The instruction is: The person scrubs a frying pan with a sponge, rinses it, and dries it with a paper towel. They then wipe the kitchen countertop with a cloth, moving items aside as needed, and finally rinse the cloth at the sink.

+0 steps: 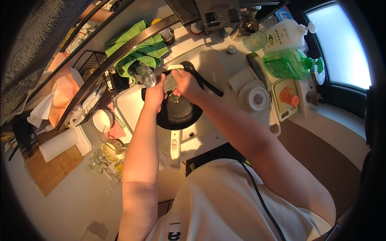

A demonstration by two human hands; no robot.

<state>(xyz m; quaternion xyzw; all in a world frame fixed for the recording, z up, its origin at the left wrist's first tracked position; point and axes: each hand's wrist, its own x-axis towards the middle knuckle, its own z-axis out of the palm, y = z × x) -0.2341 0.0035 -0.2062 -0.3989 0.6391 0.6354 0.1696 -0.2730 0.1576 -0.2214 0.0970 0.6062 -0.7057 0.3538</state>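
Observation:
A grey mesh scrubbing pad [170, 83] is gripped between my two hands, above a black frying pan [181, 116]. My right hand [188, 86] has its fingers curled over the pad from the right. From the left, my left hand [155, 95] presses its thumb and fingers against it. Water appears to drip below the pad into the pan, whose bottom looks wet. The pan's white handle [175, 149] points towards my body. Beneath it sits the white sink [129, 101]. Another dark handle [208, 82] sticks out behind my right wrist.
A clear shiny object [148, 76] stands close above my left hand, beside a green cloth [132, 45]. A curved metal bar [120, 49] crosses the upper left. On the right are a green pump bottle [286, 64], white stacked dishes [256, 96] and a kitchen scale [285, 112]. Bowls [103, 120] lie left.

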